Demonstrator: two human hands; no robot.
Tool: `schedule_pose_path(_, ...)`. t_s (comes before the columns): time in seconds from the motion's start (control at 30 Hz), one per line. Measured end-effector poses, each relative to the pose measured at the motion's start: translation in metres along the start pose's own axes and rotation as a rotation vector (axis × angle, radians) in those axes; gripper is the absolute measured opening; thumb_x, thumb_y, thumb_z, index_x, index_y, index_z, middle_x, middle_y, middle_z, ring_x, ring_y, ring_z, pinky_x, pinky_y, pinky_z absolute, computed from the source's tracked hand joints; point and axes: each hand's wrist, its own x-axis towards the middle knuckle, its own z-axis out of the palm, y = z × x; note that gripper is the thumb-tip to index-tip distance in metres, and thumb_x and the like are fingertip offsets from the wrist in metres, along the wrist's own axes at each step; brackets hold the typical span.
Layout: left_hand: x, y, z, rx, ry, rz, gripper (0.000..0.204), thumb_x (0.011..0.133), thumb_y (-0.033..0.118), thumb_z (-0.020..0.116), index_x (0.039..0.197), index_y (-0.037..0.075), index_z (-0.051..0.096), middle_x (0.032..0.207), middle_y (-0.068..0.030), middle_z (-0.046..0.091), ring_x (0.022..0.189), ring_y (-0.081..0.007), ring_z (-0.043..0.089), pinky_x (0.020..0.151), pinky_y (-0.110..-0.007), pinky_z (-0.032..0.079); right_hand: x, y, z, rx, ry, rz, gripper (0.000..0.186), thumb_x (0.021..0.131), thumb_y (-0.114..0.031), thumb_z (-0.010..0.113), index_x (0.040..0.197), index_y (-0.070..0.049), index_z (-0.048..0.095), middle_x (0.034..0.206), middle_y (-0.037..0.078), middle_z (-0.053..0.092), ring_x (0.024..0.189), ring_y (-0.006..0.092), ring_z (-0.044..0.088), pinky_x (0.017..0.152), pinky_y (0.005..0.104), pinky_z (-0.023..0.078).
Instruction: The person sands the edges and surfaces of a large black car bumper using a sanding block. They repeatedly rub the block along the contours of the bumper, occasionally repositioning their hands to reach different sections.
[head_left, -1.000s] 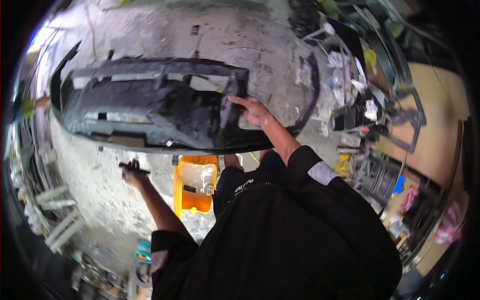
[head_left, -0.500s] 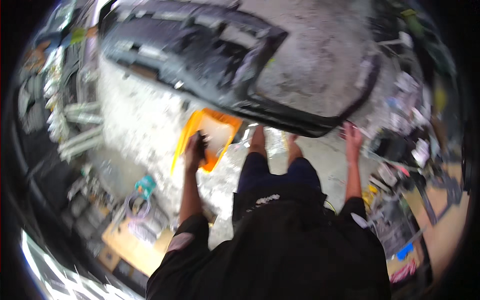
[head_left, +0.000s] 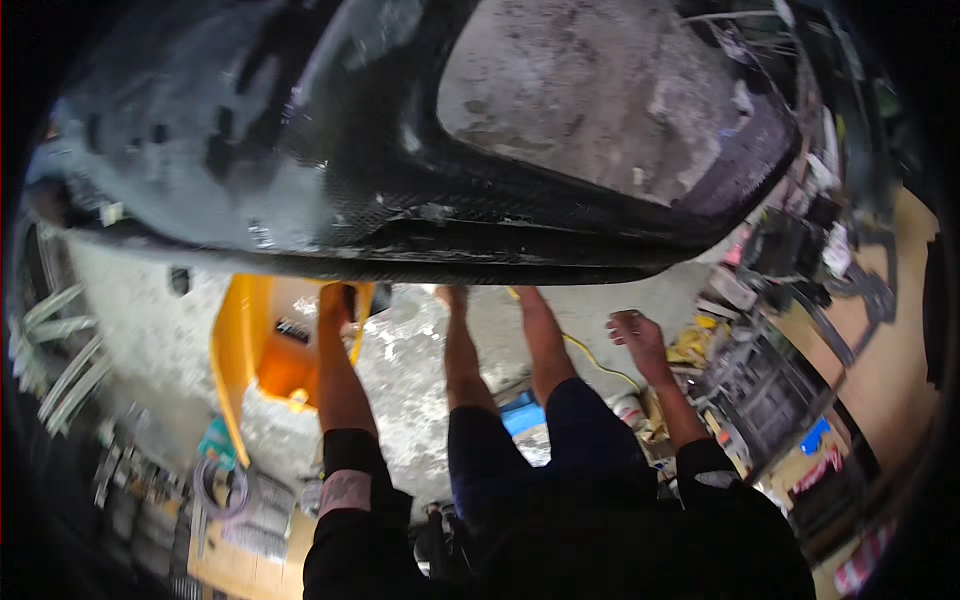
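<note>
I judge the step in hand to be work along the lower edge of the big black moulded plastic car bumper [head_left: 420, 190], which lies across the top of my view on the stained concrete floor [head_left: 590, 90], above and ahead of both hands.

My left hand [head_left: 335, 300] is up at that lower edge, over the open yellow plastic bin [head_left: 240, 340]. Its fingers look closed around a small dark object, possibly a tool or clip, but the bumper's shadow covers them and I cannot tell for certain what it is, or whether it touches the bumper. The bin's inside sits just below and to the left of those fingers, with a small dark piece lying in it.

My right hand [head_left: 637, 335] hangs free, well to the right and a little below the bumper's edge. Its fingers [head_left: 622, 322] are loosely curled, half open, and they hold nothing and touch nothing. A thin yellow cable [head_left: 590, 358] runs across the floor just left of them; a clutter of dark metal parts and frames [head_left: 760, 380] lies to their right.

The next move, as I judge it, calls for the right hand to come up to the bumper's edge and steady it, while the left hand keeps a sure hold on its small piece in that poor light.
</note>
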Motion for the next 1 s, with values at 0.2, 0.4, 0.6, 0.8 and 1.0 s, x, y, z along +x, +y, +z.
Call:
schedule_pose_path(0.2, 0.021, -0.018, 0.008, -1.345, 0.181, -0.538, 0.037, 0.099, 0.042, 0.064, 0.114, 0.007, 0.065, 0.1, -0.0098, 0.068, 0.083, -0.0201, 0.066, 0.07, -0.035, 0.055, -0.016, -0.05, 0.075, -0.232, 0.017, -0.236, 0.019, 0.1, -0.014, 0.068, 0.109, 0.003, 0.071, 0.101, 0.01, 0.076, 0.091, 0.0142, 0.072, 0.083, 0.0306, 0.057)
schedule_pose_path(0.4, -0.06, 0.081, -0.096, -1.616, 0.46, -0.401, 0.043, 0.104, 0.041, 0.059, 0.128, 0.005, 0.061, 0.104, -0.0099, 0.068, 0.077, -0.0146, 0.064, 0.066, -0.026, 0.052, -0.073, -0.207, 0.101, -0.299, 0.075, -0.8, 0.018, 0.092, -0.002, 0.072, 0.11, -0.001, 0.073, 0.106, 0.014, 0.075, 0.1, 0.0281, 0.073, 0.091, 0.0375, 0.057)
schedule_pose_path(0.6, -0.066, 0.341, -0.28, -1.234, 0.403, -0.221, 0.03, 0.1, 0.031, 0.067, 0.107, 0.002, 0.065, 0.088, -0.0036, 0.064, 0.069, -0.0098, 0.058, 0.059, -0.024, 0.049, -0.048, -0.27, 0.102, -0.318, 0.173, -1.324, 0.027, 0.089, -0.005, 0.073, 0.114, 0.001, 0.071, 0.123, 0.012, 0.069, 0.117, 0.0327, 0.064, 0.1, 0.0416, 0.052)
schedule_pose_path(0.8, 0.036, 0.599, -0.298, -0.531, 0.103, 0.34, 0.01, 0.1, 0.002, 0.063, 0.107, -0.003, 0.068, 0.091, -0.0041, 0.059, 0.085, -0.0106, 0.059, 0.071, -0.028, 0.047, -0.009, -0.232, 0.043, -0.718, -0.039, -1.278, 0.034, 0.09, -0.012, 0.073, 0.122, -0.005, 0.067, 0.13, 0.011, 0.063, 0.127, 0.0281, 0.059, 0.11, 0.0444, 0.045)
schedule_pose_path(1.0, 0.062, 0.642, -0.255, -0.413, 0.294, 0.162, 0.013, 0.097, 0.008, 0.072, 0.105, -0.001, 0.068, 0.09, -0.0074, 0.062, 0.076, -0.0138, 0.06, 0.069, -0.03, 0.049, 0.009, -0.222, -0.093, -0.772, -0.156, -1.421, 0.05, 0.09, -0.01, 0.071, 0.139, -0.005, 0.062, 0.138, 0.01, 0.063, 0.129, 0.029, 0.06, 0.112, 0.0449, 0.045)
